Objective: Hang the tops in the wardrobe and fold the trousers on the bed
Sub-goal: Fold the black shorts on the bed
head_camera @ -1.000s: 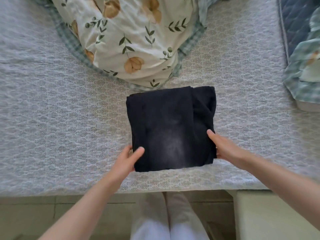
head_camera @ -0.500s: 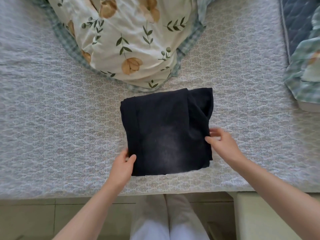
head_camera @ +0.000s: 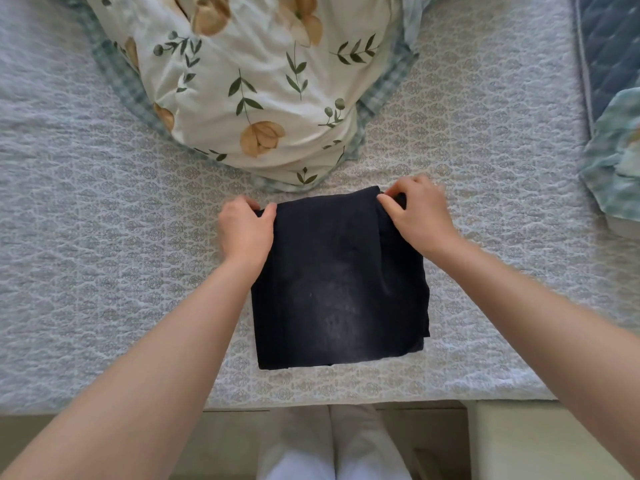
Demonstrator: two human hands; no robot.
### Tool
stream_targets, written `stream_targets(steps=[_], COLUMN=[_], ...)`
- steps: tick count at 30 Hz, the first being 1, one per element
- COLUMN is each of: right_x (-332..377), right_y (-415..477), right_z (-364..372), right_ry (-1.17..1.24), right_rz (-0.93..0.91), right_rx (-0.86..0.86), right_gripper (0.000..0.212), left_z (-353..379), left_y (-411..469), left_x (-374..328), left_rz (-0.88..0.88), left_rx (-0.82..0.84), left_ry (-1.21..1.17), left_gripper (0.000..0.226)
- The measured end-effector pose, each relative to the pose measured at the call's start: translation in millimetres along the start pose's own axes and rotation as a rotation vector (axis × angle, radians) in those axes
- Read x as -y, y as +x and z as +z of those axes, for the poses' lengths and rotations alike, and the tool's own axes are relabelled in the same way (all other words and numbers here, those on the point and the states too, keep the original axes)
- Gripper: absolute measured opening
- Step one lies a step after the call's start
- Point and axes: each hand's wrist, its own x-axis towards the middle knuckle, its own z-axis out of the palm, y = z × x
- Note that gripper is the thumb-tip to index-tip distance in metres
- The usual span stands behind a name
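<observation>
Trousers (head_camera: 341, 282) lie folded into a dark, near-square block on the bed (head_camera: 104, 271), just short of the duvet (head_camera: 249, 81); no clear long axis. Both grips are on the duvet-side edge: left hand (head_camera: 244, 230) clamps the left corner, right hand (head_camera: 417, 216) pinches the right corner, equally near. The whole block lies away from the duvet, so the next fold probably comes that way.

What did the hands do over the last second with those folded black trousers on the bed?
Both hands moved away from the person, from the near end of the bundle to its far corners. The left hand now grips the far left corner of the folded black trousers, and the right hand pinches the far right corner. The trousers stayed folded on the grey patterned bed cover, next to the floral quilt.
</observation>
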Motion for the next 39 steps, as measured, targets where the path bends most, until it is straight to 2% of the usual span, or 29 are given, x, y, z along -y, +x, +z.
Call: stream_targets(steps=[5,8,12,15,21,23,26,28,30,32,36,39], right_x=[2,7,5,-3,-18,-24,-32,-37,-34,-28,-20,-26], right_y=[-9,-12,-5,9,28,30,32,24,8,-9,-14,3], right_z=[-3,-8,-19,-18,-10,-7,-13,-19,-20,-13,-5,-13], right_ry=[0.033,0.005,0.057,0.118,0.221,0.260,0.437,0.472,0.473,0.456,0.454,0.536], right_rz=[-0.130,-0.152,-0.089,-0.068,-0.081,-0.019,0.281,0.368,0.366,0.340,0.263,0.321], right_rx=[-0.040,-0.086,-0.108,-0.065,-0.043,-0.061,-0.170,-0.093,0.023,0.045,-0.169,-0.250], right_gripper=[0.013,0.015,0.017,0.016,0.012,0.014,0.023,0.034,0.041,0.040,0.030,0.032], left_z=[-7,-19,-35,-31,-10,-7,-9,-16,-20,-21,-16,-20], left_y=[-10,-10,4,18,40,43,38,19,-9,-39,-69,-61], left_x=[6,5,3,6,17,22,29,36,44,50,53,60], left_rz=[0.170,0.189,-0.028,-0.215,-0.360,-0.396,-0.440,-0.475,-0.429,-0.325,-0.187,-0.103], left_rx=[-0.027,-0.061,-0.058,0.005,0.051,0.034,0.009,0.056,0.124,0.131,0.016,-0.063], left_ry=[0.086,0.038,-0.149,-0.273,-0.409,-0.428,-0.544,-0.635,-0.620,-0.530,-0.458,-0.418], left_gripper=[0.031,0.033,0.048,0.049,0.045,0.045,0.041,0.044,0.050,0.048,0.036,0.036])
